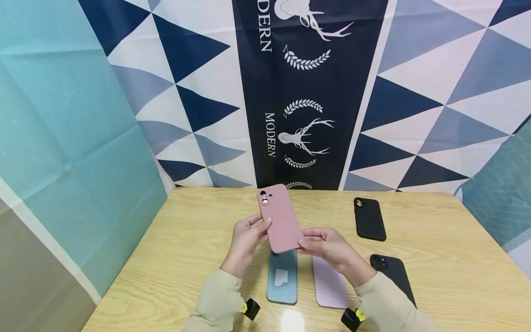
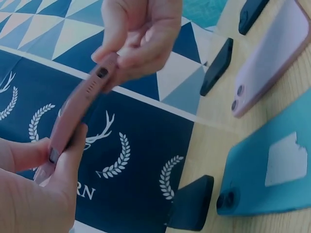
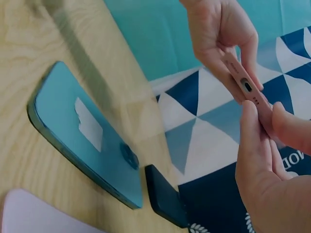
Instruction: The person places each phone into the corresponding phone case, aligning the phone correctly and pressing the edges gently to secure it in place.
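Patterned fabric [image 1: 307, 87] backs the desk [image 1: 199, 244]. Left hand [image 1: 247, 237] and right hand [image 1: 327, 249] pinch 1 pink phone case [image 1: 282, 219], tilted, above it.

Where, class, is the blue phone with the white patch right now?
In the head view, the blue phone lies on the table at lower middle, left of the lilac item, its far end hidden behind the pink case.
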Available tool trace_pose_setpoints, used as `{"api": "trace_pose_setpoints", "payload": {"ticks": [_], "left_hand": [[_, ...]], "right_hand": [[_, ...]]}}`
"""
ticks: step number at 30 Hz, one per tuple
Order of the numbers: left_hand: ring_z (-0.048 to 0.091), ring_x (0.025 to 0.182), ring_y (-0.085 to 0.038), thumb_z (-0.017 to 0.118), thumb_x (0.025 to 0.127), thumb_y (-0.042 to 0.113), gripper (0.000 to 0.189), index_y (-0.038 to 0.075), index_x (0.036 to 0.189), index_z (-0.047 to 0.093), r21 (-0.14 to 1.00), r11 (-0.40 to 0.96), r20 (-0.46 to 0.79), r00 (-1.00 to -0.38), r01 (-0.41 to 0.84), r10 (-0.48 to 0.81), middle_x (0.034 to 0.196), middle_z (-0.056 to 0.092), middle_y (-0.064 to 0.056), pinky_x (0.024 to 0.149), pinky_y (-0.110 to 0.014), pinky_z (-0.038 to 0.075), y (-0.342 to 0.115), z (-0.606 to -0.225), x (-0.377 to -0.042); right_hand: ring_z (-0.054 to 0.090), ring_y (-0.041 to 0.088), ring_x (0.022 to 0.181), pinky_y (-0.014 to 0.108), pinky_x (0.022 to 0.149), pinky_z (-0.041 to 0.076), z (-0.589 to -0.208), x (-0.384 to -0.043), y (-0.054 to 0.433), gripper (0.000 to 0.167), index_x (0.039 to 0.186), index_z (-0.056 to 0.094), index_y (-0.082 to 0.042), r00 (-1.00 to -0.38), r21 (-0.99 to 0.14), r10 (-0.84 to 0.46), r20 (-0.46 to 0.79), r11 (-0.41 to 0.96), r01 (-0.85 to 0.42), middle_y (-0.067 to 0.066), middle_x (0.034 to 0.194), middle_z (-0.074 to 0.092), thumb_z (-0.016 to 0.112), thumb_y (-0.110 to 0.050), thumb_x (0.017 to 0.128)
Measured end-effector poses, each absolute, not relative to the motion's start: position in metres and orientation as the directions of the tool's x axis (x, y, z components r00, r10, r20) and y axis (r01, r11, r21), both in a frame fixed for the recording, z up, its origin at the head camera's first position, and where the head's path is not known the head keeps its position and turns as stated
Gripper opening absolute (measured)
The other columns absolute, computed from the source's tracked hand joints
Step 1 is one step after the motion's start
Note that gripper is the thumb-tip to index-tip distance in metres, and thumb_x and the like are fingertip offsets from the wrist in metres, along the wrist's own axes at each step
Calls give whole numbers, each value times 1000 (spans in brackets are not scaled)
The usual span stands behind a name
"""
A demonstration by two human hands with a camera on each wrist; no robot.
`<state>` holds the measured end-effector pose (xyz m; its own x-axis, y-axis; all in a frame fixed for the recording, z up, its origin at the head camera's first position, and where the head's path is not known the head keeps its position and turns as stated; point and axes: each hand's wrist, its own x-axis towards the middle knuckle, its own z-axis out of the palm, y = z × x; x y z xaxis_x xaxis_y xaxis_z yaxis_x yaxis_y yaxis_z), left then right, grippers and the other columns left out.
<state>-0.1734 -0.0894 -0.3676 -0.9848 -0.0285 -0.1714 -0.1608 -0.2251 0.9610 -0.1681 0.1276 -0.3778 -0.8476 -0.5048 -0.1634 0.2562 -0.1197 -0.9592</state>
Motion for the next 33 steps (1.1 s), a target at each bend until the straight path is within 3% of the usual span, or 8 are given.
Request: {"api": "trace_pose_setpoints", "payload": {"ticks": [4, 9, 17, 25, 33], "left_hand": [[68, 82, -6, 62, 94, 14, 44, -6, 131, 53, 972, -164, -170, -986, -167, 1, 112, 71, -18, 75, -20, 58, -90, -368, -173], [69, 90, -9, 62, 94, 19, 45, -6, 130, 54, 982, -101, -151, -986, -158, 75, 120, 66, -23, 89, -29, 57, -91, -367, -172], [69, 104, -19, 67, 87, 3, 50, -8, 132, 50, 993, -53, -93, -965, -109, 244, 125, 62, -27, 92, -29, 56, -89, -364, -164], [67, 109, -26, 66, 86, -2, 46, -12, 129, 51, 999, -32, -34, -977, -42, 211, 124, 61, -30, 89, -28, 56, -87, -364, -162], [71, 93, -15, 64, 88, -1, 39, -14, 123, 55, 994, -85, -62, -989, -74, 137, 116, 65, -30, 83, -26, 58, -83, -370, -160]], "right_hand": [[71, 7, 86, 23, 84, 58, -380, -163, 125, 41, 124, 46, 19, -867, -955, -472, -159, -148, 255, -4, 89, 72, 60, -1, 92], [69, 5, 84, 20, 83, 57, -379, -160, 121, 40, 125, 43, 20, -902, -959, -409, -142, -169, 228, -5, 88, 68, 56, 0, 93], [69, 4, 85, 18, 83, 57, -374, -159, 120, 29, 120, 52, 10, -945, -969, -306, -116, -172, 175, -8, 89, 68, 56, -4, 95], [69, 3, 85, 19, 84, 56, -376, -159, 122, 27, 117, 52, 9, -942, -974, -323, -89, -169, 150, -9, 88, 69, 56, -7, 96], [69, 4, 86, 20, 85, 57, -377, -161, 122, 34, 121, 50, 13, -931, -976, -349, -109, -141, 167, -7, 89, 68, 57, -7, 95]]}}
